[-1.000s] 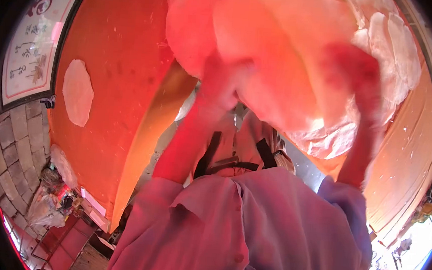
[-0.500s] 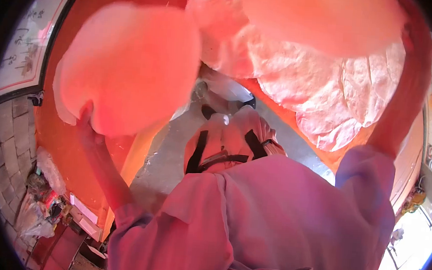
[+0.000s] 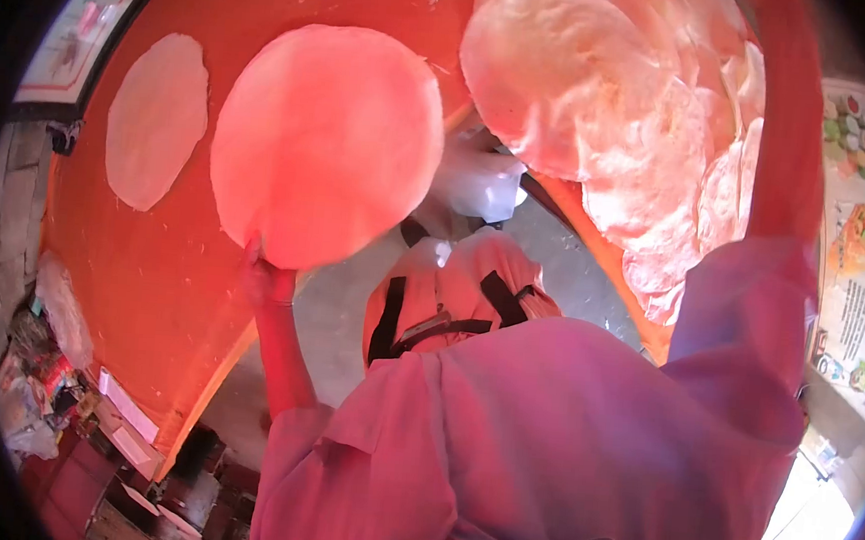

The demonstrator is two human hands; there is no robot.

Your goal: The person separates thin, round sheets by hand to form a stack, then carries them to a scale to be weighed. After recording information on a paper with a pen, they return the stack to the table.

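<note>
My left hand pinches the lower edge of a large, round, thin flatbread, which looks pale pink in the red light. This flatbread is over the orange table on my left. Beyond it to the left, another thin flatbread lies flat on the table. On my right, a heap of overlapping, wrinkled flatbreads covers the other table surface and hangs over its edge. My right forearm stretches up past this heap; the hand itself is beyond the top of the view.
Between the tables is a grey floor, with another person's legs or clothing near the gap. Plastic bags and clutter sit at lower left. A framed board is at upper left; a food poster hangs at right.
My left hand has moved right with its flatbread, uncovering the one lying on the table. The flatbread at my right hand is no longer held up in view; that hand has left the frame upward.
</note>
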